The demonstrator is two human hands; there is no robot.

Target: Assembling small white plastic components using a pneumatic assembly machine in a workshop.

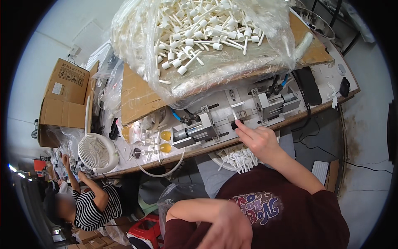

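My right hand (pixel 260 141) reaches to the front of a metal clamping fixture, its fingers pressed together on a small black piece (pixel 236 125). Just beyond the fingertips a white plastic stick (pixel 236 111) stands in the gap of the fixture. On either side of that gap sit a left air cylinder (pixel 197 130) and a right air cylinder (pixel 275 103). Smeared by motion, my left hand (pixel 232 228) is low in front of my chest, away from the table; its fingers cannot be made out. Below the table edge, a tub (pixel 215 157) holds several white capped sticks (pixel 240 159).
A large plastic-lined carton (pixel 141 93) full of white capped sticks (pixel 199 33) rises behind the fixture. Left of it are two yellow round pieces (pixel 166 142), a white fan (pixel 97 151) and a cardboard box (pixel 66 101). A co-worker (pixel 97 203) sits at the far left.
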